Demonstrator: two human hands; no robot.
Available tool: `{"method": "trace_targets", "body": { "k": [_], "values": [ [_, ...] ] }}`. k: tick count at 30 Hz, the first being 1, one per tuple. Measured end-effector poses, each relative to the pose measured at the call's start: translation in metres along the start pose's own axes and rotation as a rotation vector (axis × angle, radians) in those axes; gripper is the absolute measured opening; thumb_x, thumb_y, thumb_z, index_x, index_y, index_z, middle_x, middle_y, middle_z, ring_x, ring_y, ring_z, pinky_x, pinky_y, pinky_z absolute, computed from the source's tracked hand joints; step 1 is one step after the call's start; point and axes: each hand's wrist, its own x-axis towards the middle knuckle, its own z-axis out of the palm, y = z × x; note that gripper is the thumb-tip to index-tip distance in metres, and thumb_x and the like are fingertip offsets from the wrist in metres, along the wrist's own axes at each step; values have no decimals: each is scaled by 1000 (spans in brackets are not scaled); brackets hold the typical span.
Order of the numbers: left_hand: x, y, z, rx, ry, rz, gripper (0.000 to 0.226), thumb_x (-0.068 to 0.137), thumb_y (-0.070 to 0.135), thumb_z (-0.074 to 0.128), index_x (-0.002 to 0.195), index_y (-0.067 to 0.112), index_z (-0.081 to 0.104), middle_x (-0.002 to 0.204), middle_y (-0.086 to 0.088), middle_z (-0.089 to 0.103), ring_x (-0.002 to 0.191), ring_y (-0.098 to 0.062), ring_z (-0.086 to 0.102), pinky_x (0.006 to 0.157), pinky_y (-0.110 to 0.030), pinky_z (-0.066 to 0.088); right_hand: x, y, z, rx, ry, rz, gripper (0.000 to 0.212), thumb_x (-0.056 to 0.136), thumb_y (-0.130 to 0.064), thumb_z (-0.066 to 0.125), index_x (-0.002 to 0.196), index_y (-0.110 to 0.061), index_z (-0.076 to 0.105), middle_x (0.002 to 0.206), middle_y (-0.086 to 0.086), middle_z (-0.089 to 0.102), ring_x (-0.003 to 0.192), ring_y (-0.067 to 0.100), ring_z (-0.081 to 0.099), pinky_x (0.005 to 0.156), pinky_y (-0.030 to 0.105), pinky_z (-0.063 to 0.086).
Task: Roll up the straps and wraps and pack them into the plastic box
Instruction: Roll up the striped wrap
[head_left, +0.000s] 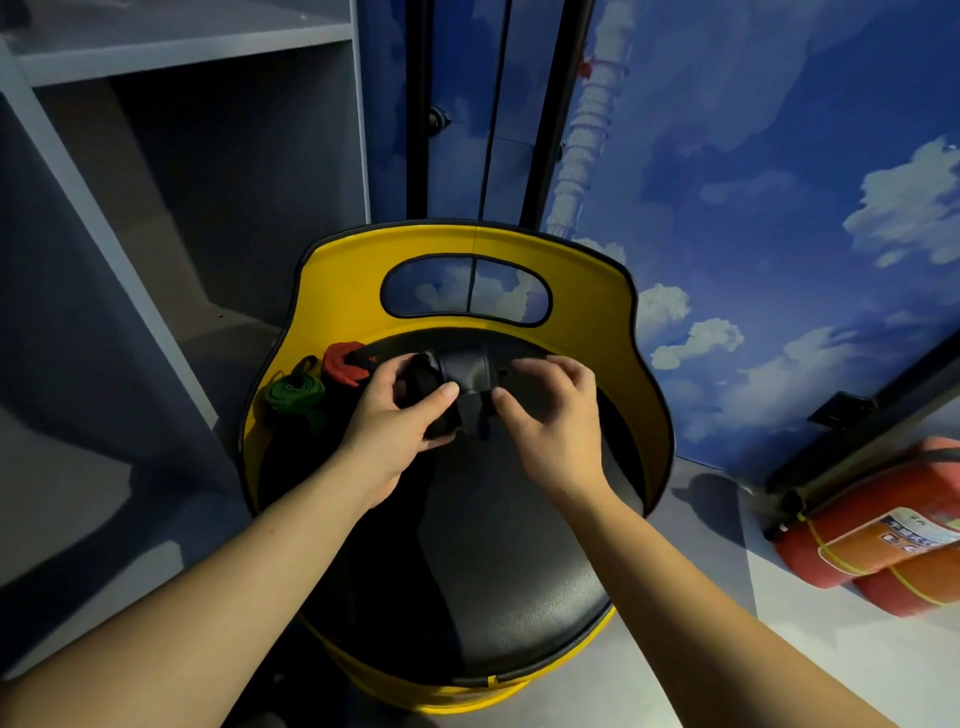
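Observation:
A black wrap (464, 375) is held above the back of a round black seat (498, 561) on a yellow barrel chair (343, 270). My left hand (400, 410) grips the wrap's left side, thumb on top. My right hand (553, 410) pinches its right side with thumb and fingers. The wrap looks partly rolled; its loose end hangs dark between my hands. A red strap (342, 362) and a green strap (295, 391) lie bunched at the seat's back left against the yellow backrest. No plastic box is in view.
Grey open shelving (171, 156) stands to the left. A blue wall with painted clouds (779, 208) rises behind and to the right. Two red fire extinguishers (883, 540) lie on the floor at the right.

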Motion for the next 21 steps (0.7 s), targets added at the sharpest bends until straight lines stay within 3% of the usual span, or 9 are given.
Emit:
{"method": "trace_targets", "body": {
  "k": [3, 5, 7, 9, 11, 13, 16, 19, 21],
  "values": [
    [2, -3, 0, 87, 65, 72, 52, 83, 17, 81, 125, 37, 58, 130, 3, 62, 120, -23, 61, 90, -53, 59, -5, -7, 3, 14, -61, -77, 21, 93, -19, 68, 112, -24, 75, 102, -7, 60, 94, 2, 59, 84, 18, 47],
    [1, -4, -1, 271, 114, 150, 61, 74, 31, 87, 125, 43, 56, 134, 6, 60, 123, -19, 59, 98, -48, 55, -9, -10, 8, 75, -148, 45, 25, 96, -19, 64, 119, -22, 73, 105, -7, 68, 93, 0, 64, 86, 21, 52],
    [-3, -2, -2, 454, 142, 252, 66, 73, 29, 87, 127, 44, 51, 136, 6, 55, 125, -16, 54, 105, -42, 49, -10, -12, 11, 152, -202, 181, 29, 96, -24, 63, 125, -20, 70, 111, -6, 72, 100, 0, 66, 93, 24, 53],
    [-7, -2, -3, 509, 108, 321, 69, 73, 21, 88, 123, 47, 48, 135, 5, 54, 125, -17, 53, 108, -42, 47, -8, -14, 11, 345, -233, 334, 27, 96, -25, 64, 121, -16, 71, 106, -5, 73, 95, 1, 66, 88, 22, 53],
    [-11, -1, -3, 501, 27, 326, 70, 72, 19, 88, 121, 48, 47, 132, 6, 56, 123, -16, 54, 107, -44, 48, -7, -16, 9, 535, -232, 483, 21, 97, -29, 64, 105, -11, 73, 88, -2, 70, 79, 7, 62, 71, 20, 48],
    [-15, -1, -3, 479, -67, 296, 67, 68, 25, 84, 120, 48, 49, 129, 7, 57, 122, -13, 56, 105, -46, 49, -6, -14, 8, 643, -232, 562, 31, 94, -38, 66, 95, -8, 73, 85, 6, 65, 77, 14, 57, 66, 24, 43],
    [-17, -3, -2, 401, -178, 295, 51, 69, 28, 71, 115, 43, 56, 134, 8, 57, 128, -8, 53, 110, -41, 45, -2, -8, 4, 756, -277, 625, 54, 86, -51, 72, 108, -2, 74, 92, 10, 66, 82, 20, 58, 74, 29, 48],
    [-15, -4, 0, 391, -226, 330, 38, 79, 11, 61, 108, 36, 64, 141, 11, 56, 135, -3, 48, 113, -30, 37, 0, -3, -2, 761, -331, 634, 52, 87, -50, 72, 113, -6, 74, 105, 7, 76, 97, 20, 71, 90, 33, 53],
    [-14, -4, 1, 384, -231, 343, 33, 90, 1, 58, 106, 29, 66, 137, 11, 61, 132, -3, 51, 114, -32, 39, 0, -1, -2, 785, -349, 636, 53, 83, -45, 78, 115, -4, 72, 110, 13, 75, 107, 24, 71, 99, 39, 53]
  ]
}}
